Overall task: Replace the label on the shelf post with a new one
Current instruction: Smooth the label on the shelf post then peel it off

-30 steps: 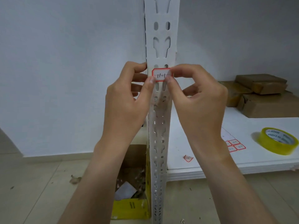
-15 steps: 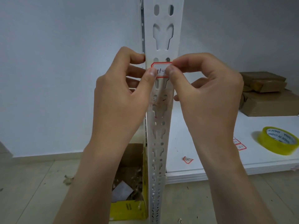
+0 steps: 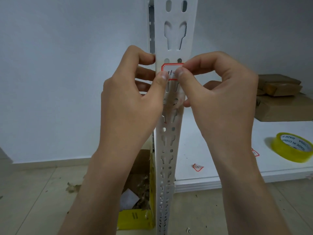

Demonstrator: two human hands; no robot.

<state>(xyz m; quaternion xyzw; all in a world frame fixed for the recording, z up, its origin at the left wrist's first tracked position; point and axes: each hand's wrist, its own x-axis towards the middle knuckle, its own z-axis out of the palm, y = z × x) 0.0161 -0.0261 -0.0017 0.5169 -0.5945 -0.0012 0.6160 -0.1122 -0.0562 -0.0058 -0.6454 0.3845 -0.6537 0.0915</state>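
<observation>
Setting: pale wall behind, tiled floor below, white shelf [image 3: 211, 156] at right of frame.
Post [image 3: 176, 31]: white slotted upright, centre of frame, running top to bottom.
Label [image 3: 170, 67]: red-bordered, handwritten, lying flat across the post just under a pair of oval holes, mid-frame; right part hidden by fingers.
Left hand [image 3: 132, 106]: thumb on the label's lower left corner, fingers curled round the post's left edge; gripping the post, not lifting anything.
Right hand [image 3: 218, 99]: thumb and forefinger pinched together at the label's right half, pressing it to the post.
Change: a second ago the thumbs sat at the label's outer corners with the writing clear between them; now they are nearly touching over its middle. Camera is closer.
Meaning: looks like smoothing the new label down, so the task is near its end.
Clutter: tape roll [image 3: 292, 147] at right edge, a torn label scrap [image 3: 197, 167] on the shelf, yellow box [image 3: 137, 216] of scraps at the post's foot.
</observation>
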